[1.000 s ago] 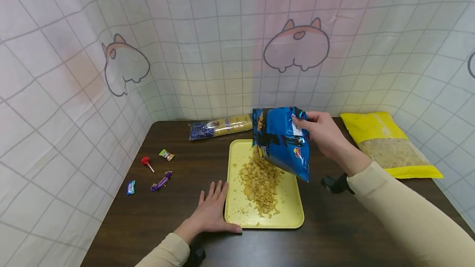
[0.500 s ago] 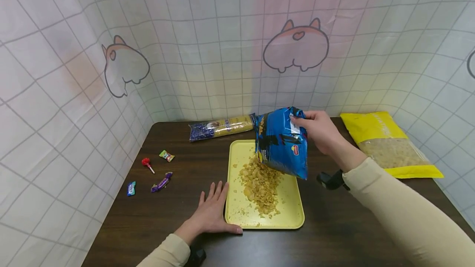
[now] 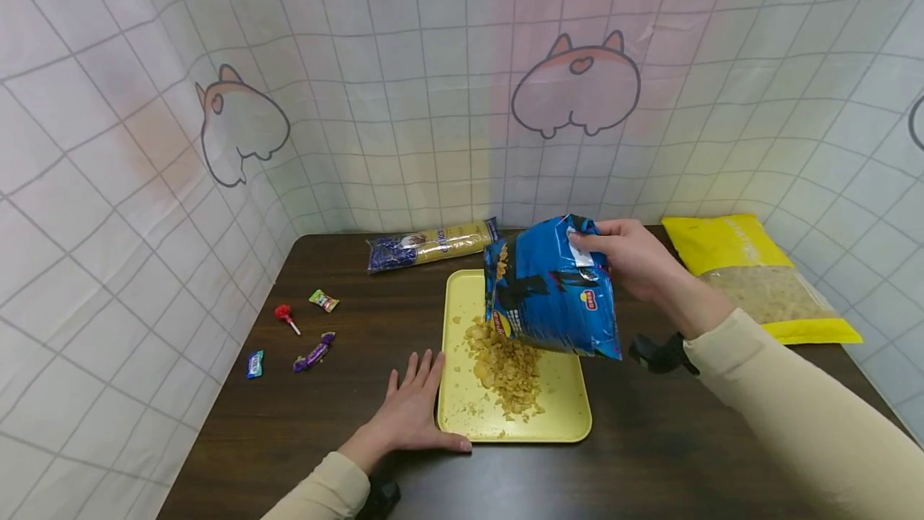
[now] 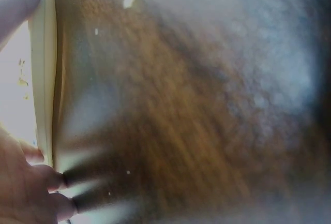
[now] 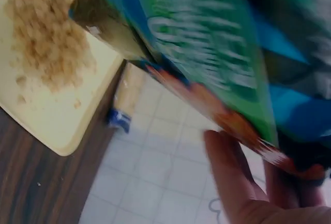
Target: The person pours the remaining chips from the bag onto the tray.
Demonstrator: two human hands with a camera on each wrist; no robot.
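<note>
With our right hand (image 3: 638, 263), thumb and fingers clamped on its upper corner, we hold a glossy blue foil snack bag (image 3: 552, 295) tilted over a rectangular pale-yellow tray (image 3: 566, 416) strewn with broken golden chips (image 3: 508, 383). Our left hand (image 3: 413, 416), fingers spread, braces the tray's near left corner on the dark wooden worktop (image 3: 325, 424). A long gold-and-navy plastic packet (image 3: 433, 245) lies behind.

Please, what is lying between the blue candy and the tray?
From the blue candy to the tray, the head view shows the purple candy, bare table, then the left hand.
</note>
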